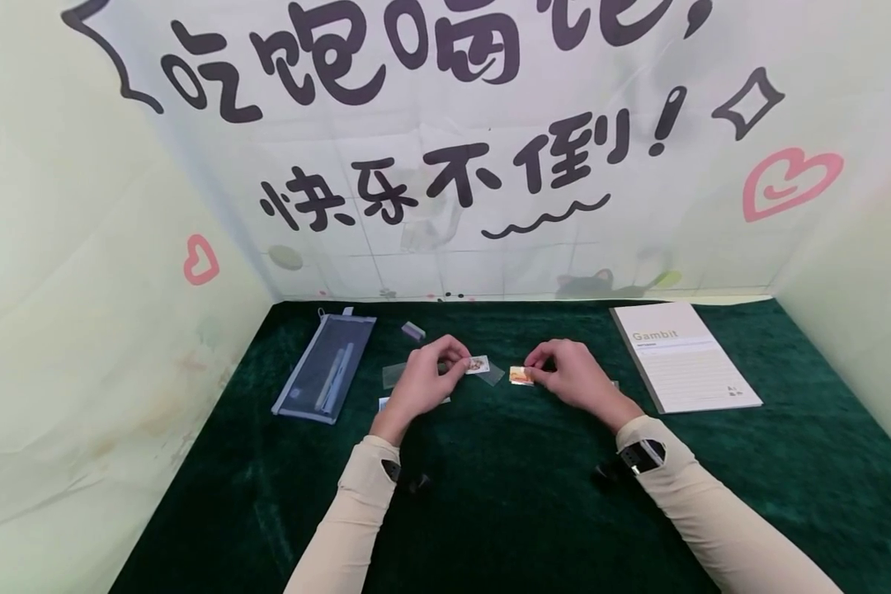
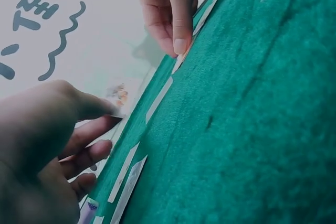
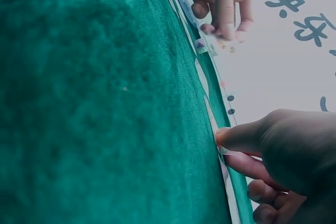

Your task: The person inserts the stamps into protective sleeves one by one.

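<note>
Between thumb and fingers, my left hand point(image 1: 425, 381) pinches a small white card with a colourful picture point(image 1: 478, 365). In the left wrist view this card point(image 2: 118, 96) is raised off the cloth. To its right, my right hand point(image 1: 573, 375) pinches the edge of an orange-and-yellow picture card point(image 1: 520, 376), low at the cloth. The right wrist view shows the thumb and forefinger of the right hand point(image 3: 289, 150) on that edge. A clear plastic sleeve point(image 1: 495, 376) lies between the hands. Another clear sleeve point(image 1: 392, 376) and a partly hidden card point(image 1: 384, 404) lie by the left hand.
A zipped translucent pouch with pens point(image 1: 315, 384) lies at the left. Behind the left hand is a small purple-and-white block point(image 1: 413, 331). A notebook point(image 1: 686, 359) lies at the right. Dark green cloth point(image 1: 505, 511) covers the table, and a printed curtain point(image 1: 445, 264) hangs behind.
</note>
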Demonstrator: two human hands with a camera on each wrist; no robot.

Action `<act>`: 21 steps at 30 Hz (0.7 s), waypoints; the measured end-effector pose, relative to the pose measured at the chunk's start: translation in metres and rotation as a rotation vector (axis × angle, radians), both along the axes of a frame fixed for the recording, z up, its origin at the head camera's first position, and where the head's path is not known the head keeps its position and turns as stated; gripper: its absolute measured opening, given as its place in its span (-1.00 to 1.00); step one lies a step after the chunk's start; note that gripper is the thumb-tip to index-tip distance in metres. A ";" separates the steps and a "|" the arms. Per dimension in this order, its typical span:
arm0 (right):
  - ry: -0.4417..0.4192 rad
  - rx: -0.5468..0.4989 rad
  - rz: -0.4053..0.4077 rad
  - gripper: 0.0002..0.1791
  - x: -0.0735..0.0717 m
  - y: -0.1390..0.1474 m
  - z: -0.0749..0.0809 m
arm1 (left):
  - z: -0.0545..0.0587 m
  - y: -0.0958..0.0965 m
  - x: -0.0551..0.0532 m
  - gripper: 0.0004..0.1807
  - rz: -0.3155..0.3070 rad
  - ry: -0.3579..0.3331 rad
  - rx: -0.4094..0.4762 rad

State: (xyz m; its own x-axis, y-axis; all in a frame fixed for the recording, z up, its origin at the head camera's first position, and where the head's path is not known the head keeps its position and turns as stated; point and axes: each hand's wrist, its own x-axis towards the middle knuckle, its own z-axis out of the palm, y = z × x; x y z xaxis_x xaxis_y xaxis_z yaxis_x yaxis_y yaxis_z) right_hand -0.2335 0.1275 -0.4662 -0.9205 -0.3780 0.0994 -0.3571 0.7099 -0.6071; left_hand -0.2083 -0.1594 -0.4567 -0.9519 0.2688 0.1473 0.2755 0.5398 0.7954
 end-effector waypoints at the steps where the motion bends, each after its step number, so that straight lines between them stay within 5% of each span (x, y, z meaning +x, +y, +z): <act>1: 0.009 0.002 0.008 -0.94 0.000 0.000 0.000 | 0.000 0.000 0.000 -0.93 0.007 0.006 0.017; 14: 0.093 -0.002 0.096 -0.81 0.002 -0.034 0.003 | -0.003 -0.002 -0.002 -0.89 0.050 0.019 0.087; 21: 0.055 0.046 0.058 -0.77 0.004 -0.052 0.000 | -0.006 0.001 -0.004 -0.90 0.054 0.028 0.141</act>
